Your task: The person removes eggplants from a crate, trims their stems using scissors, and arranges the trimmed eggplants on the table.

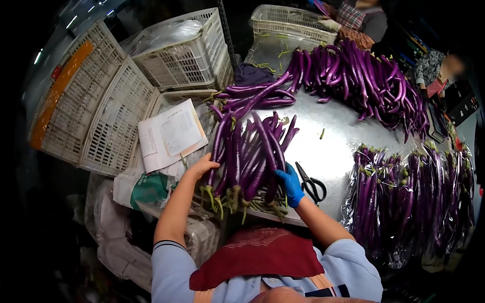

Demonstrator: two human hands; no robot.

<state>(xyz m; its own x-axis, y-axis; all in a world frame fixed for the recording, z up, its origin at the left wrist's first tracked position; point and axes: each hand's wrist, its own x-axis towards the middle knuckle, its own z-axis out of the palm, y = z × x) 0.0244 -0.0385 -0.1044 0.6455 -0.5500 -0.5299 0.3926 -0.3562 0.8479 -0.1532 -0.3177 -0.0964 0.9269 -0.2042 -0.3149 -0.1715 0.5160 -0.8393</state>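
A bunch of long purple eggplants (pixel 236 156) lies at the near edge of the metal table, stems toward me. My bare left hand (pixel 204 165) grips its left side, thumb over the outer eggplant. On the bunch's right side, my right hand (pixel 289 185) in a blue glove presses against the outermost eggplant; its fingertips are partly hidden. Black-handled scissors (pixel 312 184) lie open on the table just right of the glove. Cut green stem pieces (pixel 260 204) are scattered under the stem ends. Other loose eggplants (pixel 257 96) lie beyond the bunch.
A large eggplant heap (pixel 364 81) covers the table's far right. Plastic-bagged eggplants (pixel 414 197) stand at the right edge. White crates (pixel 177 55) and papers (pixel 172 130) are on the left. Two co-workers are at the far side, one with a gloved hand (pixel 329 24) near a crate.
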